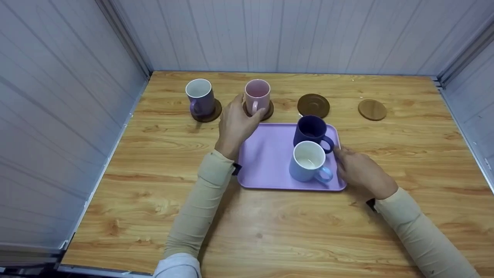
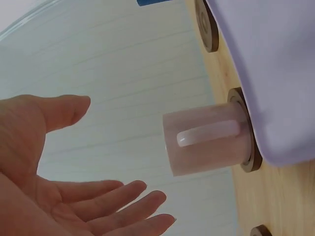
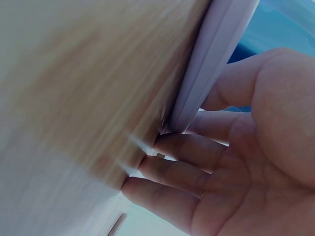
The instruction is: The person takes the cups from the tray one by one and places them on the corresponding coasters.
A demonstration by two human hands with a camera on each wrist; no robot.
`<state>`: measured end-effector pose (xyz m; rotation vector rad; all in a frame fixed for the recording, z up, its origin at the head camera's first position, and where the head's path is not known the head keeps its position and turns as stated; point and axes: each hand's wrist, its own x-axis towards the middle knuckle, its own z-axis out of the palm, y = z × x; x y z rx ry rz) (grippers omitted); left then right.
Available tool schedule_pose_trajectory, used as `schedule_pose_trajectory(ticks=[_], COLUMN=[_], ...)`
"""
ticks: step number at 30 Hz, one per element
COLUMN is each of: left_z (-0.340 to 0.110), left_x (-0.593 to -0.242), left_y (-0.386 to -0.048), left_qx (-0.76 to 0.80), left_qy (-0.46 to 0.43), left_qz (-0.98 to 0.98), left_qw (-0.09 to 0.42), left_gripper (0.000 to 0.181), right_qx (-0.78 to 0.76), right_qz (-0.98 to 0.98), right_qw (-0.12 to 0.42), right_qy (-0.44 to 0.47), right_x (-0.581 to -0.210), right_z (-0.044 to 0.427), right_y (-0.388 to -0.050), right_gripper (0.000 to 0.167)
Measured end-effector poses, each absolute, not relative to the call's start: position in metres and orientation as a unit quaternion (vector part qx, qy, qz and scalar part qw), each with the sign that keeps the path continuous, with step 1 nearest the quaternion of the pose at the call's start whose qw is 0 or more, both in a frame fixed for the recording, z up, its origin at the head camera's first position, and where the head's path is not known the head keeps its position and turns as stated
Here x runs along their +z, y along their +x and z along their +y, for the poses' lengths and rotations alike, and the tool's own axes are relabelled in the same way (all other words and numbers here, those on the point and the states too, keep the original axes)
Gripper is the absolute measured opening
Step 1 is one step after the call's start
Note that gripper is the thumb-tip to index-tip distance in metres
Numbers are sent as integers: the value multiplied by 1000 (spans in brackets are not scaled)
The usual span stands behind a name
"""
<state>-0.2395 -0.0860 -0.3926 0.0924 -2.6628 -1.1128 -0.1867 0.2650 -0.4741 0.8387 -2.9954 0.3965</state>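
Observation:
A pink mug [image 1: 257, 96] stands upright on a brown coaster [image 1: 270, 112], its handle toward me. My left hand [image 1: 239, 121] is beside this mug; in the left wrist view the thumb and fingers are spread, apart from the pink mug [image 2: 209, 140]. A light purple tray [image 1: 266, 162] carries a dark blue mug [image 1: 310, 131] and, nearer me, a light blue mug [image 1: 307, 166]. My right hand [image 1: 359, 170] holds the tray's right edge, with the thumb over the rim of the tray [image 3: 211, 64] and the other fingertips low against the table.
Left of the pink mug, a purple mug [image 1: 200, 98] with a white inside stands on a brown coaster [image 1: 217, 110]. A bare dark coaster [image 1: 313, 105] lies behind the tray, and a lighter wooden coaster [image 1: 372, 110] farther right. Pale panel walls enclose the wooden table [image 1: 270, 231].

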Motion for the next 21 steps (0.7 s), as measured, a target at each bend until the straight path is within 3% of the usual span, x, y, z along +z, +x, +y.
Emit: schedule_pose_trajectory(ticks=[5,15,21], left_z=[-90,-92,-95], left_x=[-395,-434,-449], left_y=[-221,-186,-174], left_qx=[-347,-255,-211], left_qy=[-23,-136,-108], left_qz=[-929,-956,-971], left_qw=[125,55,-25], left_gripper=[45,61,59], right_qx=[126,121,118], right_qz=[-957,-957,-959], right_qw=[-5,4,-8], right_qy=[260,264,259], right_x=[-473,-472,-472], right_z=[266,265,265], right_y=[-185,-181,-180], right_gripper=[41,40,43])
